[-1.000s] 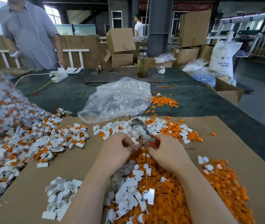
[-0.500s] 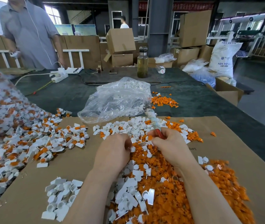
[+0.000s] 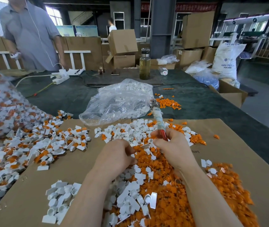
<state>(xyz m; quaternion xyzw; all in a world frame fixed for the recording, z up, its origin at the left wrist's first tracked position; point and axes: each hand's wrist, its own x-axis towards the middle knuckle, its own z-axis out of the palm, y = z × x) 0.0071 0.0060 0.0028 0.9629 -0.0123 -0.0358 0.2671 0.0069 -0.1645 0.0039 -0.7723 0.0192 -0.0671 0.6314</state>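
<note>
Hammer [image 3: 158,117] (prob.) gripped by rt hand [image 3: 174,145].

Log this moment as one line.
right hand: grips hammer, head up | left hand: curled on parts pile, hold unclear | surface: cardboard

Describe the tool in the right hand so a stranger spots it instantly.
On the cardboard sheet strewn with white and orange plastic parts, find the right hand. The tool rises from its grip: red handle, pale wrapped shaft, metal head, unlike anything around it.
</note>
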